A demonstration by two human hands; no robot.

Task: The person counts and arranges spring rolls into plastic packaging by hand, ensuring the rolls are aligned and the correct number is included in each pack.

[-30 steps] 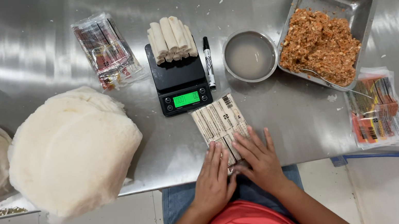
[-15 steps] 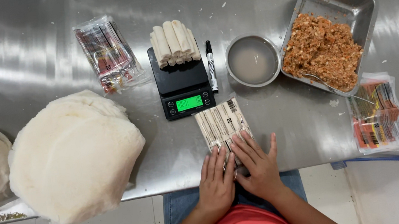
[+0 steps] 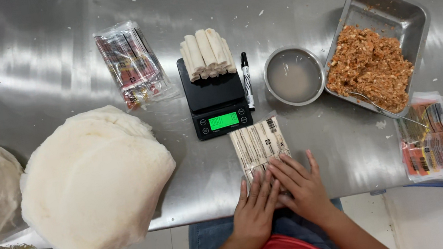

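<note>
Both hands, left hand [image 3: 255, 209] and right hand [image 3: 299, 186], lie flat with fingers spread on the clear flat printed packet [image 3: 259, 147] at the steel desk [image 3: 22, 66] front edge, pinning it just below the black digital scale [image 3: 215, 102].

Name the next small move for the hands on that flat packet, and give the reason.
Probably slide the packet toward the table edge and lift it: both the left hand and right hand lie flat on its near end, pressing it down rather than gripping it.
</note>
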